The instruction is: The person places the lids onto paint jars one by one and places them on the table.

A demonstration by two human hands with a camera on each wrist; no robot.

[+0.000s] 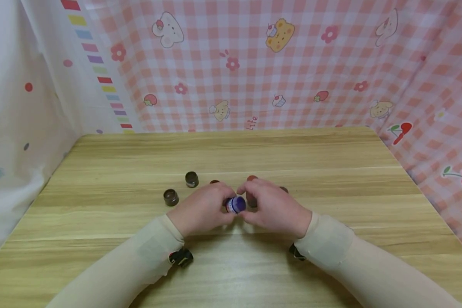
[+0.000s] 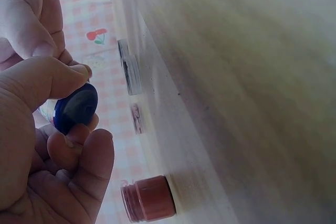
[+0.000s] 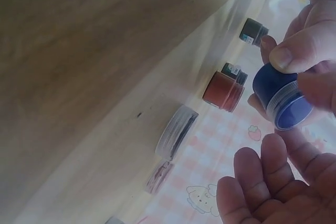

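Note:
A small blue paint jar (image 1: 236,205) with a clear ribbed lid is held in my left hand (image 1: 205,207), above the table. In the right wrist view, the left thumb and fingers grip the dark blue body of the jar (image 3: 274,83), and its lidded end faces my right hand (image 3: 273,182). That right hand has its fingers spread and slightly bent, with the thumb close to the lid; whether it touches cannot be told. The left wrist view shows the jar's blue base (image 2: 77,108) between the left thumb and fingers. A red-brown jar (image 3: 223,90) stands behind the hands.
Two dark jars (image 1: 191,179) (image 1: 171,197) stand left of the hands on the wooden table (image 1: 119,171). Clear round lids (image 3: 177,132) (image 3: 159,177) lie on the table beyond the right hand, partly hidden in the head view. A patterned cloth (image 1: 250,77) hangs behind the table.

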